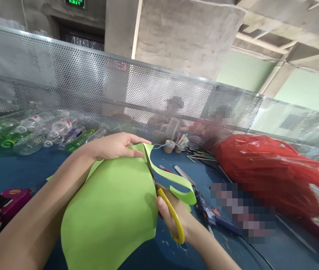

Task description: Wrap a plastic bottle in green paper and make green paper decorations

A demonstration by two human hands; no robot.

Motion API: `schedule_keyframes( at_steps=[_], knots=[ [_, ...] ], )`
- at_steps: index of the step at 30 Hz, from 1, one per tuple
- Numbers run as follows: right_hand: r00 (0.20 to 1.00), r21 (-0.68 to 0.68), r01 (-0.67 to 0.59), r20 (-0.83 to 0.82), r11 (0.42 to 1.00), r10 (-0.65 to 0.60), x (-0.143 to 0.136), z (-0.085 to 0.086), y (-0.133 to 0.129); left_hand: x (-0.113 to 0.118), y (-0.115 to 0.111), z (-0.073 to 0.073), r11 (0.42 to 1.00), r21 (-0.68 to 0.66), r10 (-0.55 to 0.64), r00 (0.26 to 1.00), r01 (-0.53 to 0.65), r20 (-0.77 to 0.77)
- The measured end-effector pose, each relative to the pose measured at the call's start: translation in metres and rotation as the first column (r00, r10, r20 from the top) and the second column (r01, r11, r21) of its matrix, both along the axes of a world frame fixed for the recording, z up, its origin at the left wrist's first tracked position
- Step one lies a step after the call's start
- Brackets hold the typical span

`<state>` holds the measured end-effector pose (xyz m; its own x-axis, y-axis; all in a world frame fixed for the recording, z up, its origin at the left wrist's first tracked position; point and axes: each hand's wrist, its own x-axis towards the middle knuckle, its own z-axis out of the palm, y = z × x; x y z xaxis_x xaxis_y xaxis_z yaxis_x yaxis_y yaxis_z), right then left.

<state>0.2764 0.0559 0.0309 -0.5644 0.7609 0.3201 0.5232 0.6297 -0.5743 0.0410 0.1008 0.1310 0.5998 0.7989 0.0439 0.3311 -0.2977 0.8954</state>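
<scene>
The left hand (114, 146) pinches the green paper (114, 198) at its far edge, the right hand (185, 217) grips scissors (171, 208), the red bag (268, 165) well apart.

Counted: two hands (117, 146), one pair of scissors (162, 194), one green sheet (108, 202), one red bag (255, 161), two cups (169, 147), one exit sign (75, 3). Bottles (30, 144) overlapped; at least six made out.

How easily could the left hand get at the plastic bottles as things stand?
Probably yes, if the left hand releases the green paper: the plastic bottles lie beyond its wrist, with nothing visible blocking the way.
</scene>
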Motion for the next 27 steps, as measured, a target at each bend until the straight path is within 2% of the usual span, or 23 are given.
schedule_keyframes(
  at_steps=[9,20,25,27],
  knots=[
    [1.000,0.000,-0.010,-0.011,1.000,0.010,-0.003,0.004,-0.003,0.000,0.001,-0.001,1.000,0.003,-0.004,1.000,0.004,-0.002],
    [0.999,0.040,0.046,-0.009,0.998,-0.046,-0.003,-0.005,0.003,0.000,0.002,-0.002,1.000,0.005,-0.029,0.999,0.029,0.029],
    [0.994,0.029,0.108,-0.004,0.994,-0.108,-0.003,-0.009,0.003,0.000,0.002,-0.002,0.999,0.008,-0.031,0.999,0.031,0.028],
    [0.995,0.067,0.102,-0.021,0.992,-0.101,-0.004,-0.008,0.004,0.000,0.002,-0.002,1.000,0.018,-0.025,0.999,0.024,0.024]
  ],
)
